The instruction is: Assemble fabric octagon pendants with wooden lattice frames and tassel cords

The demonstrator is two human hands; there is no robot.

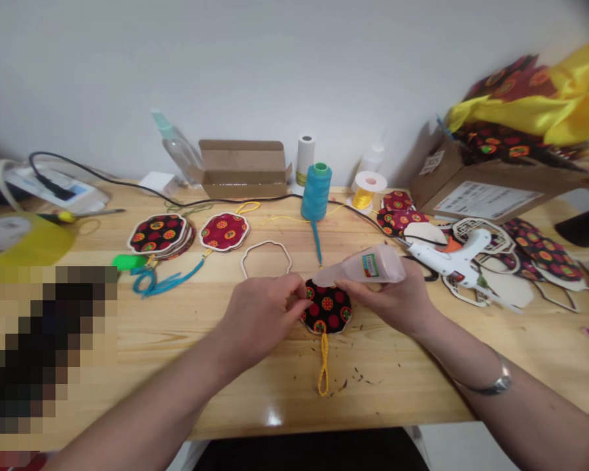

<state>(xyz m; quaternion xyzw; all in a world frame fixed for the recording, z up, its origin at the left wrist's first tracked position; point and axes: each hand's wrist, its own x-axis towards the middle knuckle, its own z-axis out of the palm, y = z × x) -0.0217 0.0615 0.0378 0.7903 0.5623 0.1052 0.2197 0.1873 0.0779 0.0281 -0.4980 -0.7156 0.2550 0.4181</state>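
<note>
A black patterned fabric piece [327, 304] with a pale rim lies on the wooden table, a yellow braided loop [324, 366] at its near edge and a teal tassel [317, 245] at its far edge. My left hand [269, 311] pinches the left edge of this piece. In my right hand [397, 297] is a clear glue bottle [370, 265], tipped on its side, its nozzle pointing left over the piece's top edge. An empty scalloped frame [244, 261] lies behind my left hand.
Finished-looking fabric pieces [158, 234] are stacked at the left, beside a red one [224, 231]. A teal thread cone [317, 191] stands behind. At the right are a white glue gun [454, 261], loose frames and a cardboard box [471, 180] of fabric. A black cable crosses the back.
</note>
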